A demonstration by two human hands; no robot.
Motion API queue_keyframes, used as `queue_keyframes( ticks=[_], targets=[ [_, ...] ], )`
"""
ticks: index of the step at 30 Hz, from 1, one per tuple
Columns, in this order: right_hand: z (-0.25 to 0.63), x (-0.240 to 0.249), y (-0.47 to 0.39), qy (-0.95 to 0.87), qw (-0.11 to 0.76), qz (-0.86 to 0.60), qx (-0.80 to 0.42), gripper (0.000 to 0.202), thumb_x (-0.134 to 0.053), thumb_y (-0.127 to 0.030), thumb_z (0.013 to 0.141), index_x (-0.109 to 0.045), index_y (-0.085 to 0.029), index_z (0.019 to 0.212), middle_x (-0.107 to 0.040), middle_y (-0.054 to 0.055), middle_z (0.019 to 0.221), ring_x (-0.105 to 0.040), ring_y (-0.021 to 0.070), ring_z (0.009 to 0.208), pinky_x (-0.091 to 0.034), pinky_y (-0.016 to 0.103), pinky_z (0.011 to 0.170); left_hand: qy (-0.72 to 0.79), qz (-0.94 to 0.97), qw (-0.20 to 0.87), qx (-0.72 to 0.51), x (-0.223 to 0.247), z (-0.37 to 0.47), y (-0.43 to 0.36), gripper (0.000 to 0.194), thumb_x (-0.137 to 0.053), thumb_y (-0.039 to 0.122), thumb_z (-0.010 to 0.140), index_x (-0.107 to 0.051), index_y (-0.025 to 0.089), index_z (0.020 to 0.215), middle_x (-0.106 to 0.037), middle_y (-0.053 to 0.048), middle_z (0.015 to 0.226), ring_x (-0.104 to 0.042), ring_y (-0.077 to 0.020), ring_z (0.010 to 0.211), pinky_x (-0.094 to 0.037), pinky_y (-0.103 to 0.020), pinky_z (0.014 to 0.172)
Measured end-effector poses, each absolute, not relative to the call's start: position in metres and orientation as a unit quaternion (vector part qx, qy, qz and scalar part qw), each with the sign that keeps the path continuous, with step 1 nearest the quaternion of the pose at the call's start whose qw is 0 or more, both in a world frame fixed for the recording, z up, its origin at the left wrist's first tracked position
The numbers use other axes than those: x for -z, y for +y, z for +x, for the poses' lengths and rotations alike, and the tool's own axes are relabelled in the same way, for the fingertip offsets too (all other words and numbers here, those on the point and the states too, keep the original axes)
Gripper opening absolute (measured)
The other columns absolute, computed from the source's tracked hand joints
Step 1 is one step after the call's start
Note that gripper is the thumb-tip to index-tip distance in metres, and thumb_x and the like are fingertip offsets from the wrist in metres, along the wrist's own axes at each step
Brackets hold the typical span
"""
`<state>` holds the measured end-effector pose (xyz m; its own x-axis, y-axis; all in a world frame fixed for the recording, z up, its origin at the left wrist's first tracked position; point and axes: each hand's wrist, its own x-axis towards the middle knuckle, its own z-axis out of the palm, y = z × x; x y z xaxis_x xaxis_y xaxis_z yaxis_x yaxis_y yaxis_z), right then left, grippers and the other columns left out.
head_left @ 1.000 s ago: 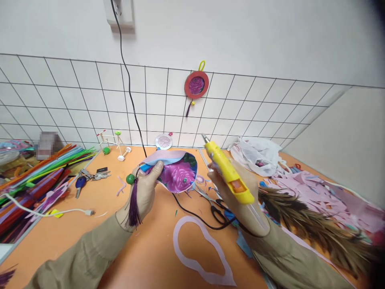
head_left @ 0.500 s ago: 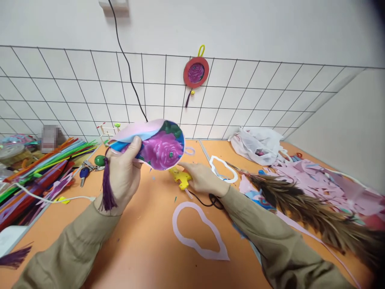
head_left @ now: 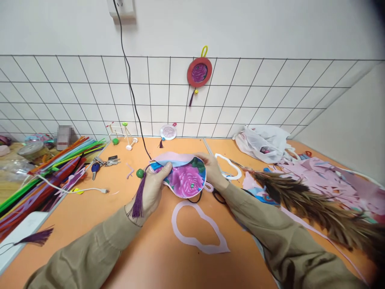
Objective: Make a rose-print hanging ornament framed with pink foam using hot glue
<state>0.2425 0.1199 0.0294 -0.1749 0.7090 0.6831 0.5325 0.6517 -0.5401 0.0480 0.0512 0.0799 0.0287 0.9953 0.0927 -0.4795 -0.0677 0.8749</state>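
My left hand (head_left: 150, 190) pinches a gourd-shaped felt piece (head_left: 186, 178) printed with a purple rose, thumb on top. Along its upper edge the pale pink backing is folded loose from the print. A green bead (head_left: 140, 173) and a purple tassel (head_left: 138, 200) dangle from its left end over my wrist, and a pink loop (head_left: 208, 187) sticks out at the right end. Behind that right end is my right hand (head_left: 214, 173), its fingers mostly hidden by the piece. A black cord (head_left: 197, 197) shows below; the yellow glue gun is out of sight.
A pink gourd-shaped frame (head_left: 177, 237) lies in front. Colourful pipe cleaners (head_left: 60, 172), keys (head_left: 95, 168) and a white cable (head_left: 90, 189) are at left. To the right are a white frame (head_left: 237, 172), a plastic bag (head_left: 264, 142), a brown feather bundle (head_left: 288, 192) and pink scraps (head_left: 325, 180).
My left hand has brought the printed piece down and to the right, over the spot where the yellow glue gun showed. My right hand, earlier beside the glue gun, is now behind the piece.
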Motion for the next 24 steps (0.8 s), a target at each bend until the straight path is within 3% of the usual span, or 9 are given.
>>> queue_keyframes(
  ticks=[2,3,5,8,13,18,21,24],
  targets=[
    [0.248,-0.044,0.115,-0.76,0.507,-0.377,-0.154,0.047,-0.028,-0.039,0.103,-0.069,-0.016,0.102,-0.078,0.014,0.097,-0.076,0.0223,0.087,-0.061,0.035,0.076,0.33,0.394,0.601,-0.612,-0.075,0.046,0.05,0.036,-0.091,0.04,0.059,-0.075,0.017,0.081,-0.079,-0.006,0.084,-0.074,-0.0255,0.084,-0.057,-0.034,0.074],
    [0.25,-0.051,0.111,-0.756,0.507,-0.334,-0.243,0.045,-0.031,-0.04,0.103,-0.068,-0.016,0.111,-0.076,0.017,0.109,-0.075,0.0252,0.097,-0.061,0.041,0.084,0.333,0.393,0.601,-0.611,-0.073,0.045,0.05,0.035,-0.09,0.04,0.06,-0.075,0.017,0.081,-0.079,-0.006,0.083,-0.074,-0.0249,0.083,-0.056,-0.033,0.072],
    [0.251,-0.065,0.099,-0.776,0.453,-0.281,-0.336,0.04,-0.058,-0.042,0.092,-0.064,-0.022,0.126,-0.07,0.014,0.128,-0.069,0.0279,0.115,-0.057,0.046,0.096,0.34,0.395,0.599,-0.608,-0.069,0.043,0.05,0.034,-0.09,0.039,0.061,-0.075,0.017,0.083,-0.078,-0.005,0.082,-0.073,-0.0232,0.078,-0.055,-0.031,0.068],
    [0.243,-0.076,0.079,-0.814,0.371,-0.346,-0.281,0.061,-0.075,-0.033,0.078,-0.059,-0.022,0.135,-0.061,0.013,0.141,-0.059,0.03,0.129,-0.048,0.051,0.107,0.348,0.408,0.595,-0.599,-0.063,0.042,0.047,0.031,-0.088,0.038,0.065,-0.075,0.018,0.085,-0.077,-0.004,0.079,-0.071,-0.0208,0.072,-0.054,-0.029,0.064],
    [0.225,-0.078,0.064,-0.813,0.334,-0.401,-0.26,0.038,-0.076,-0.024,0.076,-0.069,-0.016,0.113,-0.075,0.011,0.112,-0.07,0.0261,0.103,-0.053,0.042,0.09,0.351,0.449,0.599,-0.562,-0.051,0.039,0.038,0.027,-0.086,0.038,0.069,-0.075,0.017,0.082,-0.076,-0.003,0.077,-0.069,-0.0182,0.069,-0.052,-0.028,0.063],
    [0.221,-0.075,0.064,-0.776,0.337,-0.397,-0.356,0.011,-0.07,-0.022,0.076,-0.07,-0.015,0.084,-0.072,0.004,0.079,-0.066,0.0169,0.073,-0.052,0.031,0.069,0.332,0.498,0.609,-0.52,-0.042,0.032,0.029,0.026,-0.084,0.039,0.072,-0.077,0.018,0.085,-0.077,-0.006,0.083,-0.07,-0.0217,0.074,-0.054,-0.032,0.068],
    [0.221,-0.074,0.063,-0.751,0.33,-0.385,-0.423,0.014,-0.07,-0.028,0.076,-0.067,-0.015,0.076,-0.067,0.001,0.07,-0.061,0.0136,0.064,-0.049,0.027,0.061,0.321,0.525,0.598,-0.513,-0.038,0.031,0.025,0.021,-0.082,0.036,0.075,-0.078,0.021,0.089,-0.078,-0.007,0.093,-0.072,-0.0242,0.087,-0.055,-0.035,0.083],
    [0.219,-0.073,0.062,-0.738,0.312,-0.359,-0.478,0.02,-0.072,-0.034,0.073,-0.066,-0.015,0.073,-0.065,0.0,0.066,-0.057,0.0117,0.06,-0.045,0.025,0.056,0.344,0.531,0.58,-0.512,-0.035,0.03,0.023,0.02,-0.082,0.033,0.074,-0.08,0.021,0.091,-0.079,-0.007,0.093,-0.073,-0.0249,0.089,-0.055,-0.036,0.088]
  ],
)
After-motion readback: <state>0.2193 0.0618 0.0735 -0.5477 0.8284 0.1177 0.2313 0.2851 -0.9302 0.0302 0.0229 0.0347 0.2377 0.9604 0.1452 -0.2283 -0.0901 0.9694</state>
